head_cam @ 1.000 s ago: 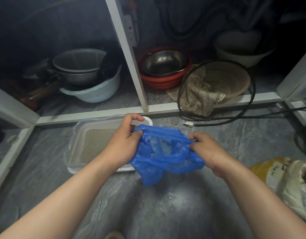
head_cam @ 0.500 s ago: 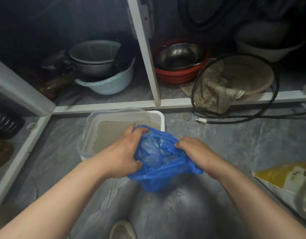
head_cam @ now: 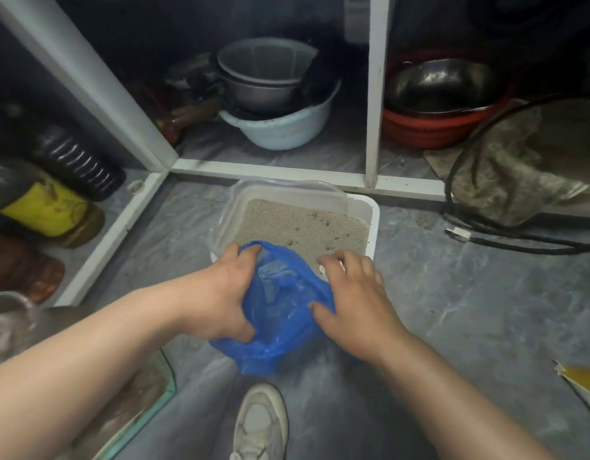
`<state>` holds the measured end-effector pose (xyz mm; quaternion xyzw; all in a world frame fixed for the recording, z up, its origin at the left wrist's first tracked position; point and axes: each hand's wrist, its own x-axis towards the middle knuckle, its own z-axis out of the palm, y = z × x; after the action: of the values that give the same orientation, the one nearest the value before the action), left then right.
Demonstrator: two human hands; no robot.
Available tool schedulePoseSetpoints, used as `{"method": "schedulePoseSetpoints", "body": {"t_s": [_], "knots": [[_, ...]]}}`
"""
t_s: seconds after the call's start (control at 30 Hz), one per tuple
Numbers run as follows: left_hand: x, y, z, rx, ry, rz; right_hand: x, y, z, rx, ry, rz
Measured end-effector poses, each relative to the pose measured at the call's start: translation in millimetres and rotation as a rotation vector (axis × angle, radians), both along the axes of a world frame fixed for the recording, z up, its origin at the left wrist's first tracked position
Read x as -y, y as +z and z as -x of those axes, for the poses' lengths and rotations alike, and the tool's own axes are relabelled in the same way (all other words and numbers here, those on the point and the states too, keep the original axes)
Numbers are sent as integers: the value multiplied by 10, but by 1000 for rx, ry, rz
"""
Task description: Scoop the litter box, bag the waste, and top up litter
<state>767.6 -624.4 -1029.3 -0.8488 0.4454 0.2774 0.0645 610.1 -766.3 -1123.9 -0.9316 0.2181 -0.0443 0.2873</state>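
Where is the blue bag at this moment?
In the head view, the blue bag is at centre, held between the left hand and right hand, at the litter box's near edge.

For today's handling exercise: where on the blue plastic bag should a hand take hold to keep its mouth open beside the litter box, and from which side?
Take the blue bag by its rolled rim, one grip on each side, as the left hand does with fingers curled over the edge. The film is limp, so probably only opposite pulls hold the mouth open. Approach from above and outside, keeping the far edge toward the litter box free.

Head cam, wide-angle, looks fwd/down, close over floor (head_cam: 469,327).
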Motion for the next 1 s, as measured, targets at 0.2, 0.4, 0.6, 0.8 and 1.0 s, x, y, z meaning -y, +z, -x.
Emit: {"method": "schedulePoseSetpoints", "body": {"t_s": [0.2, 0.4, 0.6, 0.8, 1.0], "knots": [[-78, -54, -246, -13, 22, 34, -467, -93, -200, 33, 400, -35], [-222, -291, -628, -41, 117, 61, -462, -511, -412, -219, 570, -3], [-398, -360, -879, -132, 208, 12, -478, -298, -730, -293, 517, -234], [-666, 126, -929, -339, 354, 97, -519, 662, -1090, -104, 180, -147], [-745, 756, -903, -438, 557, 109, -414, 1152, -1464, -414, 209, 45]]}}
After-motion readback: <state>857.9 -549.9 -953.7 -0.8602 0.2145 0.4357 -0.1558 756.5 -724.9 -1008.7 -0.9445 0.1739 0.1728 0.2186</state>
